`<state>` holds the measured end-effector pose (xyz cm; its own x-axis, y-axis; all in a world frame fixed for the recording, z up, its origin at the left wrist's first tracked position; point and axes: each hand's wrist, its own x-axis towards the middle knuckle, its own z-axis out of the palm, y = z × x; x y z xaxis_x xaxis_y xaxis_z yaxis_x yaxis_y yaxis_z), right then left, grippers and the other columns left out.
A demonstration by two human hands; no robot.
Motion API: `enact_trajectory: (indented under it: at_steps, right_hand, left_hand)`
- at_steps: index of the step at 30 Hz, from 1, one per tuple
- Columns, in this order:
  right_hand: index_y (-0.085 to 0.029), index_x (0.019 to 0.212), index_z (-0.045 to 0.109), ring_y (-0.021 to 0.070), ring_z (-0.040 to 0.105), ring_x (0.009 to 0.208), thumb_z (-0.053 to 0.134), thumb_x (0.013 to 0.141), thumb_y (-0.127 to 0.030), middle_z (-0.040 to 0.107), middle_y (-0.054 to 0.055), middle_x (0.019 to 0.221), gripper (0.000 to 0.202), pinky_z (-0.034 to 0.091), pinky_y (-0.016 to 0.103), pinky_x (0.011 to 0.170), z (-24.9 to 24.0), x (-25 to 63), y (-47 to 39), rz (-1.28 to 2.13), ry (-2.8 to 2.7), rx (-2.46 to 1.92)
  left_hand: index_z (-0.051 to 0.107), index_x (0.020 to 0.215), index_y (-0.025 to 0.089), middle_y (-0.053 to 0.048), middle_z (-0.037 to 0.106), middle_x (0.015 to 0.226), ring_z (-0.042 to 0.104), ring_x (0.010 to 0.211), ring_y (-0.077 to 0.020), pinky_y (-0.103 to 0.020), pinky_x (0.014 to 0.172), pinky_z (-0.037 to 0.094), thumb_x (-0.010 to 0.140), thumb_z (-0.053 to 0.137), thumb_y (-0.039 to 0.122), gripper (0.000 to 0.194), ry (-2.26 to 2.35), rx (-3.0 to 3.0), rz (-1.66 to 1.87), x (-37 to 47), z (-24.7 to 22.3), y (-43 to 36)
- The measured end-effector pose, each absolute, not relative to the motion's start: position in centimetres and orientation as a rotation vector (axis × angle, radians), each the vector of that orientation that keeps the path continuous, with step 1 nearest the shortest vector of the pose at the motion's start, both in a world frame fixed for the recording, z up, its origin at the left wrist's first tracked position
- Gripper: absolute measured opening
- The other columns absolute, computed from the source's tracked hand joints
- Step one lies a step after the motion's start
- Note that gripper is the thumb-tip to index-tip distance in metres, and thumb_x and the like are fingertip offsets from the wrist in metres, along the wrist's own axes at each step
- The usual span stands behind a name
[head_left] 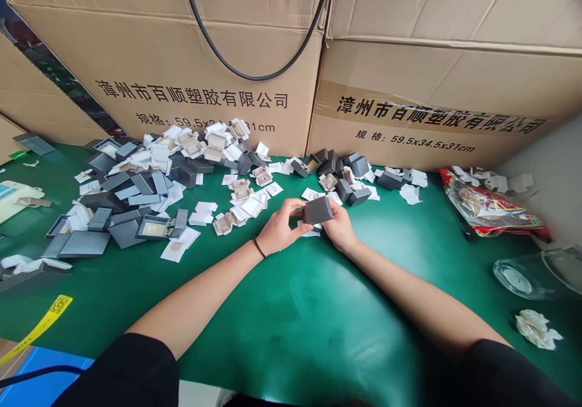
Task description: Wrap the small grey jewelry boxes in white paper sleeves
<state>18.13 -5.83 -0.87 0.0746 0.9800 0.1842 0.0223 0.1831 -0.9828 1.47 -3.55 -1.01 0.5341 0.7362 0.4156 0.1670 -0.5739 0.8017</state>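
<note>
A small dark grey box (318, 210) is held just above the green table, about midway between my arms. On its left side my left hand (282, 228) grips it with thumb and fingers. From the other side my right hand (340, 228) closes on the same box, its fingertips partly hidden behind it. Something white shows just under the box, too covered to make out. Close to my left hand lie folded white card inserts (248, 208). Beyond my right hand sit more dark grey boxes (359, 196).
A heap of dark grey boxes (86, 244) and white inserts spreads over the left. Large cardboard cartons (204, 61) stand along the back, with a black cable (259, 79) hanging in front. At right are a red snack bag (486, 204), a glass (518, 279) and crumpled tissue (538, 329).
</note>
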Motion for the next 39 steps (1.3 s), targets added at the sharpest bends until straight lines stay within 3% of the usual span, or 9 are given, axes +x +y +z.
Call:
enact_trajectory:
  at_steps: [2,6,9,15,24,29,39]
  right_hand:
    - [-0.019,0.079,0.06,0.0134,0.054,0.069,0.06,0.063,-0.025,0.058,-0.002,0.074,0.017,0.046,0.028,0.066,-0.98,18.11,-5.86,0.996,-1.255,-1.135]
    - [-0.02,0.087,0.061,0.0166,0.056,0.083,0.056,0.066,-0.022,0.061,0.002,0.09,0.023,0.046,0.032,0.077,-1.1,18.17,-5.85,0.869,-1.316,-1.124]
    - [-0.02,0.082,0.062,0.0169,0.053,0.089,0.057,0.066,-0.022,0.057,0.002,0.094,0.016,0.043,0.032,0.082,-1.01,18.32,-5.82,0.799,-1.381,-1.106]
    - [-0.019,0.076,0.06,0.0143,0.05,0.076,0.064,0.064,-0.028,0.055,0.0,0.08,0.016,0.044,0.028,0.071,-1.09,18.38,-6.01,0.987,-1.277,-1.109]
    - [-0.018,0.073,0.055,0.0121,0.05,0.067,0.058,0.066,-0.026,0.054,-0.001,0.073,0.011,0.046,0.026,0.064,-1.23,18.37,-6.13,1.05,-1.326,-1.121]
    - [-0.021,0.081,0.048,0.0122,0.052,0.053,0.051,0.066,-0.018,0.053,-0.003,0.063,0.016,0.044,0.025,0.048,-1.42,18.13,-6.22,0.98,-1.39,-1.233]
    - [-0.023,0.091,0.04,0.0127,0.055,0.041,0.047,0.071,-0.019,0.057,-0.005,0.061,0.021,0.045,0.026,0.038,-1.79,17.87,-6.22,1.058,-1.247,-1.379]
  left_hand:
    - [0.032,0.127,0.021,-0.013,0.05,0.128,0.055,0.112,-0.0228,-0.035,0.088,0.05,0.079,0.059,0.037,0.057,0.734,2.128,1.003,1.49,-1.04,-3.53]
    - [0.037,0.13,0.023,-0.01,0.049,0.131,0.052,0.115,-0.0213,-0.034,0.092,0.049,0.085,0.051,0.034,0.049,0.736,2.276,1.009,1.47,-1.17,-3.36]
    - [0.038,0.132,0.024,-0.008,0.049,0.131,0.048,0.12,-0.0203,-0.035,0.098,0.045,0.087,0.048,0.03,0.047,0.733,2.316,1.047,1.37,-1.17,-3.23]
    - [0.031,0.139,0.026,-0.007,0.045,0.136,0.038,0.128,-0.0211,-0.041,0.104,0.038,0.091,0.037,0.022,0.048,0.606,2.435,0.971,1.28,-0.75,-3.16]
    - [0.028,0.14,0.026,-0.009,0.044,0.136,0.04,0.125,-0.023,-0.041,0.102,0.04,0.091,0.036,0.022,0.05,0.618,2.51,0.961,1.04,-0.88,-3.25]
    - [0.026,0.141,0.024,-0.01,0.045,0.134,0.042,0.121,-0.0227,-0.041,0.099,0.041,0.092,0.033,0.019,0.05,0.638,2.581,0.938,1.34,-0.74,-3.36]
    - [0.034,0.138,0.022,-0.013,0.047,0.128,0.044,0.115,-0.0237,-0.042,0.097,0.043,0.091,0.033,0.022,0.047,0.779,2.6,0.956,1.43,-1.08,-3.2]
